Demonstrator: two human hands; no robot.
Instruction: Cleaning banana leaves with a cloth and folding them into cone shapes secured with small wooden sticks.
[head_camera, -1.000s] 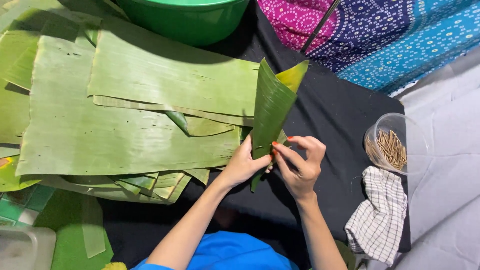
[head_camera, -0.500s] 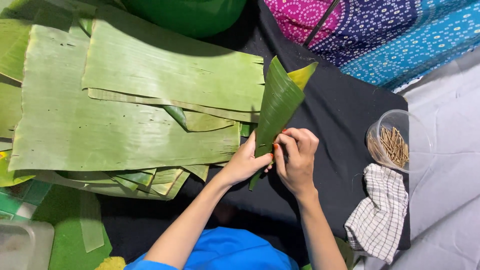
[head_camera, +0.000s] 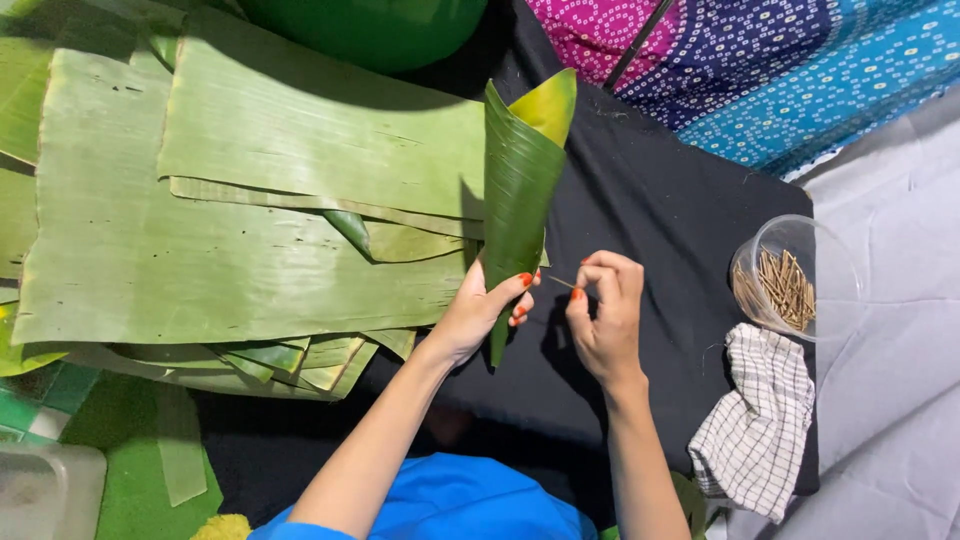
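My left hand (head_camera: 482, 308) grips a banana leaf rolled into a cone (head_camera: 518, 190), wide mouth pointing away from me and tip down by my palm. My right hand (head_camera: 604, 312) is just right of the cone and pinches a thin wooden stick (head_camera: 562, 282) whose point aims at the cone's lower side. The stick's tip is close to the leaf, and I cannot tell if it touches. Both hands are over a black cloth (head_camera: 660, 230).
A stack of flat banana leaves (head_camera: 250, 220) lies to the left. A green basin (head_camera: 370, 25) stands at the top. At the right, a clear cup with several sticks (head_camera: 785, 280) stands above a checked cloth (head_camera: 755, 425). Patterned fabric (head_camera: 760, 60) covers the far right.
My right hand has come off the cone and moved slightly right, now pinching a stick toward it. The left hand keeps its hold on the cone.
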